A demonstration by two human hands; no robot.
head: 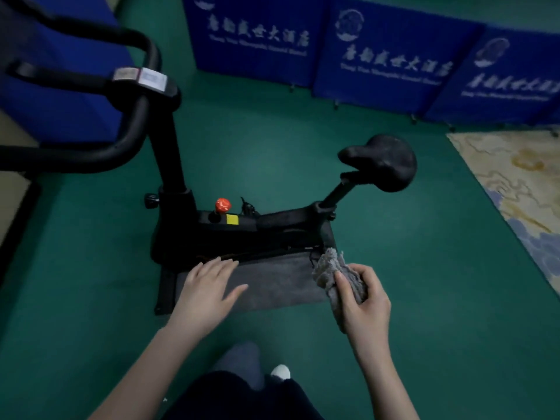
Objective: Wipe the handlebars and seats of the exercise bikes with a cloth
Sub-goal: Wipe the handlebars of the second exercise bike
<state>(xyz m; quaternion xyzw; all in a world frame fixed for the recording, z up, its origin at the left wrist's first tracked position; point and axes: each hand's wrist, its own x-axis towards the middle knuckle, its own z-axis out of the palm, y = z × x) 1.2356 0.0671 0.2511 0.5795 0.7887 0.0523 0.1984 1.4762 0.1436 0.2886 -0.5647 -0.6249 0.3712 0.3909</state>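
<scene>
A black exercise bike (242, 228) stands on the green floor in front of me. Its curved handlebars (133, 137) reach up at the left, with a small console (142, 78) on the stem. The black seat (383, 162) sits on its post at the right. My right hand (363, 301) grips a crumpled grey cloth (328, 268), held below the seat and apart from it. My left hand (209, 286) hovers with fingers spread above the grey mat (278, 283) under the bike.
Blue folding screens (388, 53) with white lettering line the back. A patterned carpet (521, 189) lies at the right. A red knob (222, 205) and a yellow label (232, 219) sit on the bike frame. My legs and a white shoe (280, 371) show at the bottom.
</scene>
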